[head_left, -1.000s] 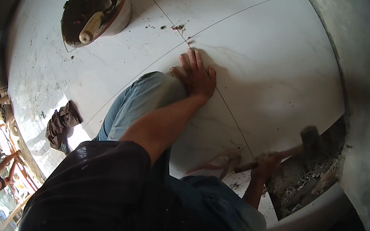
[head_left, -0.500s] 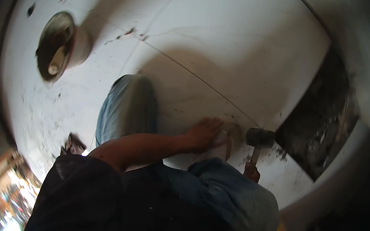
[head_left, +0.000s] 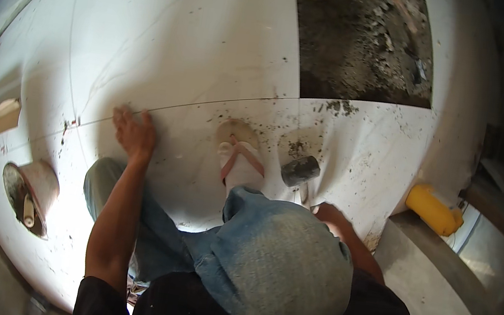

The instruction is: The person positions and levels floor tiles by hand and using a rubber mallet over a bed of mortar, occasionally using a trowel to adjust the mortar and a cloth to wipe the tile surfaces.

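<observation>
My left hand lies on a large white marbled floor tile, its fingers spread close to the joint line. My right hand, partly hidden behind my raised knee, is closed round the handle of a rubber mallet. The dark mallet head hovers over or rests on the tile near my foot; I cannot tell which. Between my hands stands my foot in a flip-flop. Dark crumbs of mortar are scattered around the mallet.
A rectangular untiled patch of rough dark mortar lies at the far right. To the left a bucket with a handled tool inside is tipped toward me. A yellow container stands right, beside a grey concrete ledge.
My view has turned, so the untiled patch now sits farther up. My left hand has moved left, away from my foot, to the joint. The mallet stays in my right hand.
</observation>
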`<state>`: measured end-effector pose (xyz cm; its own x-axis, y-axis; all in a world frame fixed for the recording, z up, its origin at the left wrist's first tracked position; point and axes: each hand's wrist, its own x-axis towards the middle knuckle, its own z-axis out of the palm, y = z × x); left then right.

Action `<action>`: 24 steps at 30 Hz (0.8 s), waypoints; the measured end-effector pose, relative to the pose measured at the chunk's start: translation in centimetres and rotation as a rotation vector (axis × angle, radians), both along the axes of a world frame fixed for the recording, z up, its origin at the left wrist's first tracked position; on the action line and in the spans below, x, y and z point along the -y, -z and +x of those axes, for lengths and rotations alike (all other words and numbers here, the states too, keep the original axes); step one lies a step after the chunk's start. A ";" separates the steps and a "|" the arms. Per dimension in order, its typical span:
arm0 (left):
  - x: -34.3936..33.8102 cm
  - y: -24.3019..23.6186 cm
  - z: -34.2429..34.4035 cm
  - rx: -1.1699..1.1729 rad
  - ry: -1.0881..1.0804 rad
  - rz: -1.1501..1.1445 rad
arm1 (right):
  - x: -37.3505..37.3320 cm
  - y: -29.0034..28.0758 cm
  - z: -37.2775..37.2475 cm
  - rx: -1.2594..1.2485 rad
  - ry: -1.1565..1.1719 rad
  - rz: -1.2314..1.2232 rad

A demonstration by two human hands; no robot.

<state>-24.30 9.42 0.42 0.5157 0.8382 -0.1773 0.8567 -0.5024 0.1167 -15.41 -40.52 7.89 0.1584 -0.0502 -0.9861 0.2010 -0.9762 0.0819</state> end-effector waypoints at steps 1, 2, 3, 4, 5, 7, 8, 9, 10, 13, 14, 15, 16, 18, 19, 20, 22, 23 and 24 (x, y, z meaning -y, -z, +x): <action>-0.5 -0.1 -0.7 -0.047 -0.016 0.001 | -1.7 -1.8 3.0 -0.092 0.072 -0.026; -0.2 0.6 -1.3 -0.050 0.048 0.030 | -2.3 -2.9 5.3 0.002 0.164 0.014; 0.8 0.1 -1.0 -0.053 0.077 -0.004 | -2.6 -3.5 7.5 0.101 0.260 0.049; 1.8 -0.4 -0.9 -0.051 0.144 -0.003 | -3.4 -4.4 10.0 0.311 0.179 0.139; 2.7 -0.7 -0.7 -0.023 0.168 -0.006 | -3.8 -4.8 12.5 0.518 0.090 0.221; 4.6 -1.5 -0.4 0.088 0.464 -0.111 | -2.8 -2.0 18.5 0.927 0.141 0.341; 5.7 -2.6 0.5 0.146 0.618 -0.228 | -2.2 -0.8 21.9 1.097 0.169 0.327; 6.5 -3.9 1.2 0.198 0.770 -0.345 | -1.7 0.1 25.9 1.142 0.144 0.265; 8.2 -4.1 1.9 0.278 0.805 -0.535 | 5.0 4.1 30.7 1.331 -0.122 0.298; 8.1 -6.3 1.1 0.318 0.632 -0.794 | -0.4 4.0 38.9 1.400 0.420 0.117; 8.5 -6.7 1.0 0.316 0.638 -0.785 | -0.1 4.1 41.0 1.532 0.426 0.063; 8.7 -7.1 0.8 0.281 0.556 -0.789 | -0.2 4.1 42.7 1.662 0.430 0.009; 8.4 -7.3 0.9 0.234 0.463 -0.794 | -1.2 4.0 43.5 1.647 0.435 0.017; 7.1 -8.0 1.8 0.135 0.431 -0.756 | -3.7 2.9 45.6 1.434 0.559 0.193; 6.3 -8.6 1.6 0.041 0.397 -0.719 | -5.8 3.3 45.6 1.399 0.545 0.212; 5.4 -8.9 1.4 0.024 0.352 -0.713 | -8.0 3.6 45.4 1.410 0.480 0.283; 3.1 -9.5 1.1 -0.078 0.382 -0.689 | -10.0 7.2 45.2 1.557 -0.240 0.172; 2.0 -9.8 1.2 -0.103 0.408 -0.726 | -8.3 8.7 44.6 1.608 -0.495 0.158; 0.0 -9.5 0.0 -0.029 0.573 -0.710 | -7.0 10.1 43.5 1.666 -0.742 0.133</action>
